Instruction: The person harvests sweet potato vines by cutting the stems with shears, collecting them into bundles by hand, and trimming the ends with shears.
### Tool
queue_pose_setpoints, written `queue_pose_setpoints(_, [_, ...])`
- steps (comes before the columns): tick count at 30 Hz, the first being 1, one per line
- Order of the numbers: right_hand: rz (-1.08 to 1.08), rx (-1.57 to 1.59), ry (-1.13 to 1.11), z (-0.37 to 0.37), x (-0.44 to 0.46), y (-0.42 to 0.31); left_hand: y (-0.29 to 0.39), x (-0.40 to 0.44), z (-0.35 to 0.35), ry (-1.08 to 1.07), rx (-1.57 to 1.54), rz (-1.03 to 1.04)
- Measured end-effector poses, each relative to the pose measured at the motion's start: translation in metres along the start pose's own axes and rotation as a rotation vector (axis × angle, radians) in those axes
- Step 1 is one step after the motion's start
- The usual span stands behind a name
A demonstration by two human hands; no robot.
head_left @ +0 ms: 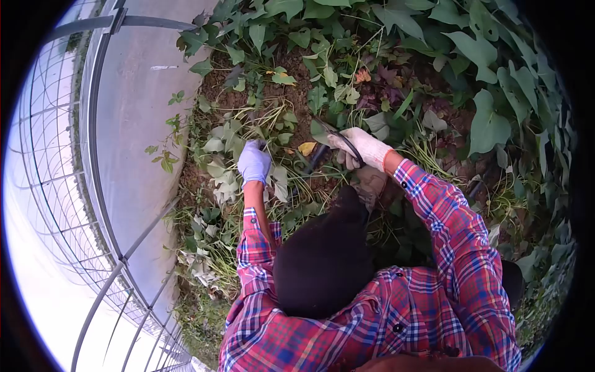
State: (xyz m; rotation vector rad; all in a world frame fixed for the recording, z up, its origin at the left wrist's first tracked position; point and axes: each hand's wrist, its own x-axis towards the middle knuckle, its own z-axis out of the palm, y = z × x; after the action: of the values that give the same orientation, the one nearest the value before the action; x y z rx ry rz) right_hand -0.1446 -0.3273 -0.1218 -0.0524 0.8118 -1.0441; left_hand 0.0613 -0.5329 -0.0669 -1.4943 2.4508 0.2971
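My left hand, in a pale lavender-white glove, is closed among cut-looking stems and limp leaves. It appears to grip sweet potato vines, though its fingertips are partly hidden. To its right, my right hand wears a white glove with an orange cuff edge. It is closed around black-handled scissors, whose front end points up and left toward the leaves. A yellow leaf lies on the soil between the two hands. Pale stems spread over the ground just above my left hand.
Dense green sweet potato leaves stand at the upper right. A dark hose runs between the hands. My dark-clad knee and boot are below. Plastic sheeting and a metal frame border the left.
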Motion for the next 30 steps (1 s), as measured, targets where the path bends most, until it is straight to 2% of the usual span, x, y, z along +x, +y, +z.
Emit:
queue_pose_setpoints(2, [-0.121, -0.320, 0.258, 0.006, -0.036, 0.006, -0.032, -0.028, -0.012, 0.075, -0.378, 0.094])
queue_pose_setpoints(5, [-0.151, -0.496, 0.414, 0.014, -0.075, 0.012, -0.055, -0.057, -0.027, 0.189, -0.820, 0.284])
queue_pose_setpoints(9, [-0.231, -0.512, 0.449, 0.034, -0.111, 0.019, -0.096, -0.084, -0.041, 0.303, -1.157, 0.164])
queue_pose_setpoints(11, [-0.238, -0.562, 0.443, 0.043, -0.128, 0.019, -0.119, -0.092, -0.046, 0.459, -1.129, 0.107])
queue_pose_setpoints(13, [-0.241, -0.563, 0.455, 0.046, -0.132, 0.017, -0.109, -0.127, -0.103, 0.545, -1.134, 0.142])
queue_pose_setpoints(14, [-0.282, -0.427, 0.416, 0.040, -0.130, 0.017, -0.144, -0.108, -0.105, 0.728, -1.009, 0.131])
queue_pose_setpoints(15, [-0.317, -0.288, 0.377, 0.037, -0.130, 0.017, -0.142, -0.115, -0.129, 0.802, -0.944, 0.127])
queue_pose_setpoints(17, [-0.338, -0.308, 0.315, 0.050, -0.146, 0.005, -0.140, -0.112, -0.161, 0.810, -0.998, 0.075])
queue_pose_setpoints(19, [-0.385, -0.378, 0.309, 0.069, -0.145, -0.010, -0.128, -0.095, -0.170, 0.805, -0.916, 0.140])
queue_pose_setpoints(20, [-0.324, -0.121, 0.134, 0.059, -0.128, -0.017, -0.117, -0.083, -0.171, 0.761, -0.804, 0.143])
queue_pose_setpoints(22, [-0.299, -0.301, 0.228, 0.076, -0.100, -0.038, -0.073, -0.069, -0.174, 0.461, -0.649, -0.059])
queue_pose_setpoints(23, [-0.388, -0.415, 0.262, 0.088, -0.085, -0.042, -0.074, -0.041, -0.153, 0.436, -0.617, 0.072])
queue_pose_setpoints(24, [-0.371, -0.433, 0.196, 0.097, -0.064, -0.048, -0.068, -0.017, -0.136, 0.443, -0.492, 0.209])
queue_pose_setpoints(25, [-0.362, -0.450, 0.128, 0.100, -0.043, -0.060, -0.056, 0.000, -0.127, 0.367, -0.439, 0.240])
queue_pose_setpoints(26, [-0.352, -0.343, -0.032, 0.082, -0.001, -0.060, -0.041, 0.016, -0.120, 0.294, -0.386, 0.276])
queue_pose_setpoints(27, [-0.339, -0.397, 0.057, 0.108, -0.001, -0.069, -0.026, 0.032, -0.111, 0.276, -0.317, 0.249])
queue_pose_setpoints(28, [-0.271, -0.273, -0.013, 0.107, 0.022, -0.070, -0.034, 0.072, -0.082, 0.286, -0.300, 0.395])
queue_pose_setpoints(30, [-0.241, -0.358, 0.101, 0.113, 0.039, -0.066, -0.010, 0.092, -0.065, 0.279, -0.136, 0.413])
